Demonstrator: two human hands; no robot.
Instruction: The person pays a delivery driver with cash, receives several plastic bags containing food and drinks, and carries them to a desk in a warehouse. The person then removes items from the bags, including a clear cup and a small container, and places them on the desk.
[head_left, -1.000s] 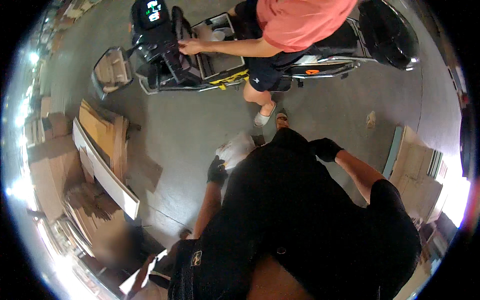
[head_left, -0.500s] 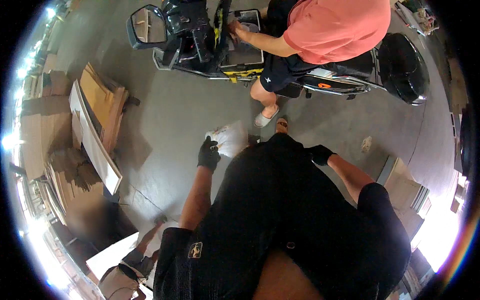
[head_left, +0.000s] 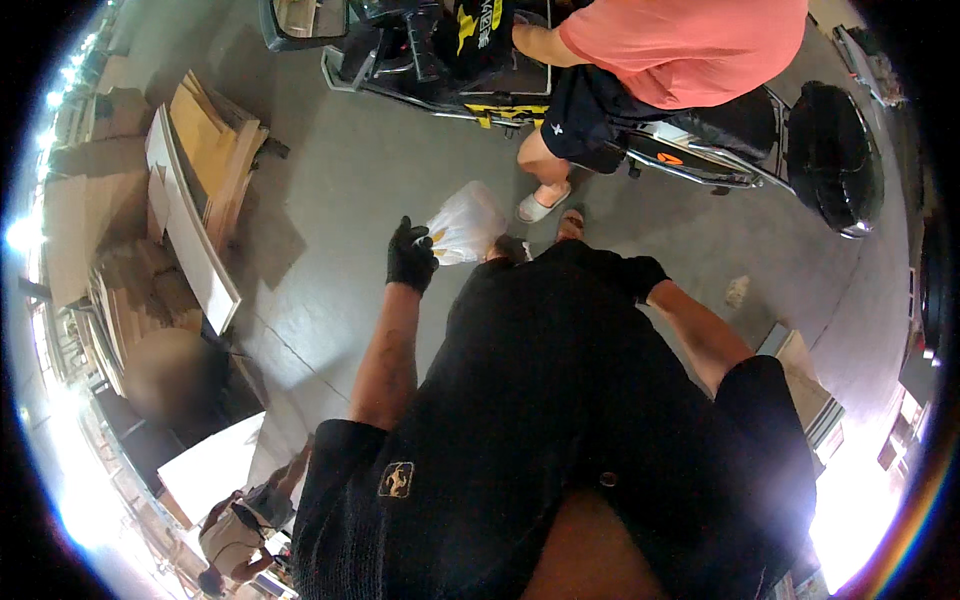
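Observation:
A white, translucent plastic bag (head_left: 468, 222) hangs from my left hand (head_left: 411, 256), which wears a black glove and has its fingers closed on the bag's gathered end. Something yellow shows at that end; what the bag holds cannot be made out. My right hand (head_left: 643, 277), also in a black glove, is beside my dark clothing on the right. Its fingers blend into the black cloth, so their pose is hidden.
Ahead, a person in a pink shirt (head_left: 690, 50) sits on a scooter (head_left: 700, 165). Boards (head_left: 195, 215) lean at the left. Another person (head_left: 240, 530) is at lower left. A pale scrap (head_left: 737, 291) lies on the floor at right.
The bag and my left hand sit higher in view, and the scooter has shifted toward the top edge. A black and yellow cover now lies over the scooter's front box, where the seated person's hand was.

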